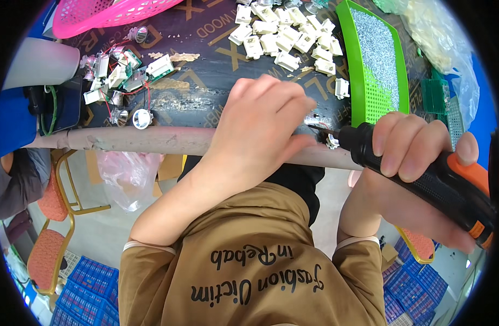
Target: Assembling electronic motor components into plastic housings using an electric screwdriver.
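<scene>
My right hand (418, 157) is wrapped round a black and orange electric screwdriver (423, 187). Its thin bit (324, 130) points left, ending close to the fingers of my left hand (260, 122). That hand is over the table's front edge with its fingers curled and thumb drawn in. What it holds, if anything, is hidden behind the fingers. A small whitish part (332, 142) lies under the screwdriver's nose. Beyond my right hand stands a green tray (359, 81) full of small silvery screws. One white plastic housing (342, 88) sits beside the tray.
Many white plastic housings (285, 38) are heaped at the back. To the left lie wired lamp assemblies (119, 73) with red wires and round reflectors (142, 118). A pink basket (105, 19) stands at the far left, a clear plastic bag (445, 41) at the far right.
</scene>
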Motion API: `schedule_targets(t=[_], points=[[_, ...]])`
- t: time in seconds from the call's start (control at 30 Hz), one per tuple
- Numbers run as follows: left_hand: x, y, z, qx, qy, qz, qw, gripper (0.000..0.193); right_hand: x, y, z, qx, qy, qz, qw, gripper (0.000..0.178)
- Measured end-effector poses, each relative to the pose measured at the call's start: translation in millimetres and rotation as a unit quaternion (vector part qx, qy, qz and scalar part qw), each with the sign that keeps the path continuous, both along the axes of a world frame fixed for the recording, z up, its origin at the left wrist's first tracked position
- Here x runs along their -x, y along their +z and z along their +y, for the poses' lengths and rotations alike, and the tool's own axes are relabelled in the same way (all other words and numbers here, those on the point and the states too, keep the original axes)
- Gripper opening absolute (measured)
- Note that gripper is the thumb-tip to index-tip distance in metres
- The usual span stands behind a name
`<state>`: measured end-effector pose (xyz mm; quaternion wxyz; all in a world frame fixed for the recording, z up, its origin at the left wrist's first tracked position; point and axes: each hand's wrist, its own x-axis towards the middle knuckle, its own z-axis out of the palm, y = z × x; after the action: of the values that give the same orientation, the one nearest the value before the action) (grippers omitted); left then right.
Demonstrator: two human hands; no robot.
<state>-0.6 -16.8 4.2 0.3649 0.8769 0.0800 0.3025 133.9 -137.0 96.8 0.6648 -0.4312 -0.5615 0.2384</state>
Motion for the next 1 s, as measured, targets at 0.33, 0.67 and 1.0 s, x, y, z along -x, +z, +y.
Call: schedule_targets(t=[0.33, 0.67, 1.0], points=[[-4, 1, -3, -0.057, 0.007, 0.119, 0.991, 0.038, -4, -6, 1, 0.021, 0.032, -0.004, 0.999, 0.094], [-7, -2, -4, -0.081, 0.018, 0.095, 0.992, 0.015, 3, -11, 6, 0.007, 0.013, 0.005, 1.0, 0.097], [-7, -3, -4, -0.088, 0.024, 0.096, 0.991, 0.011, 0, -11, 9, 0.012, 0.014, -0.005, 1.0, 0.1]])
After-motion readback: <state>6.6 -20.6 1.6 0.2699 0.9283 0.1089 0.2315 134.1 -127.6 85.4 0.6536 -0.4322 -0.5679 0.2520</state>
